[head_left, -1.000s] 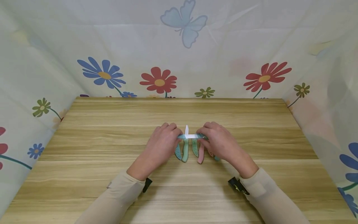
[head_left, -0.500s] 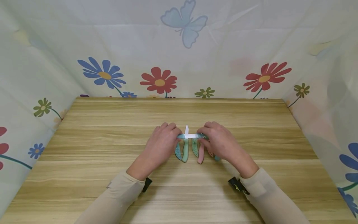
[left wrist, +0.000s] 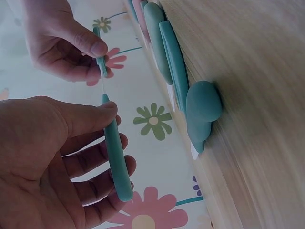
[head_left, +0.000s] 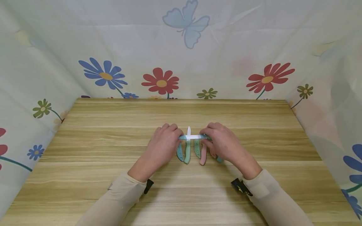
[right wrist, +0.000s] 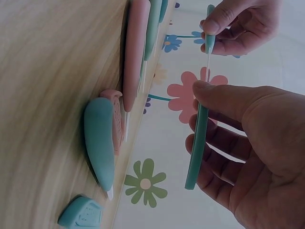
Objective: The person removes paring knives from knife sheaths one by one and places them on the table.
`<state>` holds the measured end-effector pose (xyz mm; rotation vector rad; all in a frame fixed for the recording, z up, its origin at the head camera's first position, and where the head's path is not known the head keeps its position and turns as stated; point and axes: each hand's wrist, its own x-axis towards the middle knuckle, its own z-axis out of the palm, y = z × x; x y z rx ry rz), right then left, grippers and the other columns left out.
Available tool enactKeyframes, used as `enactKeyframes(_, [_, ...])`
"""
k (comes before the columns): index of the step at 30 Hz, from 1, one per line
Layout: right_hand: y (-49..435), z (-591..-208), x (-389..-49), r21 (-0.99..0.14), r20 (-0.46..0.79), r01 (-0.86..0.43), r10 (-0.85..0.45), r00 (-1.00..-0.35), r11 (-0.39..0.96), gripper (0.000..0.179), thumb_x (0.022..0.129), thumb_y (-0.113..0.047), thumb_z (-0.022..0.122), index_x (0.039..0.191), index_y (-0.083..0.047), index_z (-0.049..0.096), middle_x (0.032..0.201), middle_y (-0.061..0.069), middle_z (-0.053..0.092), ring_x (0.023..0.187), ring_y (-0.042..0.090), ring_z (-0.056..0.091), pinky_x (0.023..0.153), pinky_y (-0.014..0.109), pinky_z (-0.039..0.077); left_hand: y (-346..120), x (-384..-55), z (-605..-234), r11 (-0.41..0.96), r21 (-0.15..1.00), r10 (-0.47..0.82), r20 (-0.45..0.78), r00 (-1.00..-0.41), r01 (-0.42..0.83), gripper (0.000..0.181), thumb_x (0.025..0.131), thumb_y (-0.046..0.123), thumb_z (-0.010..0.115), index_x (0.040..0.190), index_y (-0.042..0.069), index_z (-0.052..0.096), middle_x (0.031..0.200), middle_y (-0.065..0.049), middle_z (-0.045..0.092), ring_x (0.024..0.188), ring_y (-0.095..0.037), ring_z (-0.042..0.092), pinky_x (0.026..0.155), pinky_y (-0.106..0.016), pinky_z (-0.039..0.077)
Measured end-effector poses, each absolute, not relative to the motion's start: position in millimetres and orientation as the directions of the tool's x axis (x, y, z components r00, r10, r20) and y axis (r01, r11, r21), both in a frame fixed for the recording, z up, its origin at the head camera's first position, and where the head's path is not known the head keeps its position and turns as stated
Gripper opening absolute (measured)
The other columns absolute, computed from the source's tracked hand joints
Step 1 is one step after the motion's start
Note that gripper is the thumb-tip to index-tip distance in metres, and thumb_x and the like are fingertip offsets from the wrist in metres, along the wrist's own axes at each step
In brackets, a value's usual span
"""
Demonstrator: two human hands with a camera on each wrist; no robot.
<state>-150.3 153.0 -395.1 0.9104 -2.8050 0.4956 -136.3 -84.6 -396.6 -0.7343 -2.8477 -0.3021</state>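
Note:
Above the table's middle, my left hand (head_left: 165, 142) grips the teal handle (left wrist: 116, 152) of a paring knife with a white blade (head_left: 193, 137). Facing it, my right hand (head_left: 222, 141) pinches a teal blade sheath (right wrist: 197, 143) between thumb and fingers. The sheath covers the tip end of the blade; bare blade shows between the two hands, which stay apart. Below them lie a green paring knife (head_left: 187, 152), a blue sheath (head_left: 180, 153), a green sheath (head_left: 197, 149) and a pink knife (head_left: 203, 155). The right hand partly hides a pink sheath (right wrist: 116, 119) and another teal knife (right wrist: 100, 143).
A wood-grain table (head_left: 181, 194) spreads beneath the hands. One more teal sheath (right wrist: 81, 212) lies near the teal knife in the right wrist view. A flowered cloth (head_left: 226, 56) rises behind the table's far edge and along both sides.
Both hands keep their grips. The right hand has shifted very slightly to the right, and a sliver more white blade shows. Nothing lying on the table has moved.

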Motion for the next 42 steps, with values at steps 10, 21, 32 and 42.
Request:
enactKeyframes(10, [154.1, -395.0, -150.9, -0.269, 0.245, -0.594, -0.542, -0.804, 0.759, 0.024, 0.092, -0.015, 0.086, 0.113, -0.005, 0.080, 0.102, 0.005, 0.071, 0.090, 0.022, 0.064, 0.078, 0.039, 0.058, -85.0, -136.7, -395.3, 0.858, 0.146, 0.453, 0.233, -0.860, 0.492, 0.019, 0.093, 0.017, 0.085, 0.110, 0.010, 0.079, 0.097, -0.001, 0.066, 0.089, -0.021, 0.059, 0.074, -0.035, 0.050])
enactKeyframes(21, [154.3, -393.8, -150.5, -0.273, 0.238, -0.582, -0.532, -0.813, 0.766, 0.024, 0.093, -0.015, 0.085, 0.114, -0.006, 0.080, 0.104, 0.005, 0.071, 0.090, 0.022, 0.064, 0.078, 0.038, 0.058, -86.4, -136.3, -395.1, 0.858, 0.153, 0.448, 0.245, -0.860, 0.491, 0.017, 0.093, 0.015, 0.085, 0.108, 0.010, 0.079, 0.097, -0.001, 0.066, 0.088, -0.022, 0.059, 0.072, -0.036, 0.049])
enactKeyframes(32, [155.0, -393.1, -150.5, -0.268, 0.230, -0.568, -0.521, -0.822, 0.778, 0.024, 0.093, -0.016, 0.085, 0.114, -0.006, 0.080, 0.104, 0.005, 0.072, 0.091, 0.024, 0.064, 0.080, 0.039, 0.058, -86.6, -135.2, -392.8, 0.871, 0.148, 0.428, 0.234, -0.873, 0.468, 0.018, 0.093, 0.016, 0.085, 0.109, 0.010, 0.079, 0.098, -0.002, 0.067, 0.090, -0.024, 0.060, 0.074, -0.038, 0.050])
enactKeyframes(42, [156.1, -393.3, -151.3, -0.263, 0.234, -0.567, -0.518, -0.823, 0.781, 0.022, 0.094, -0.016, 0.084, 0.114, -0.006, 0.080, 0.102, 0.005, 0.071, 0.091, 0.025, 0.064, 0.080, 0.040, 0.058, -87.3, -135.6, -391.3, 0.879, 0.131, 0.424, 0.225, -0.877, 0.459, 0.016, 0.094, 0.016, 0.083, 0.109, 0.011, 0.079, 0.098, -0.002, 0.067, 0.090, -0.024, 0.060, 0.073, -0.037, 0.050])
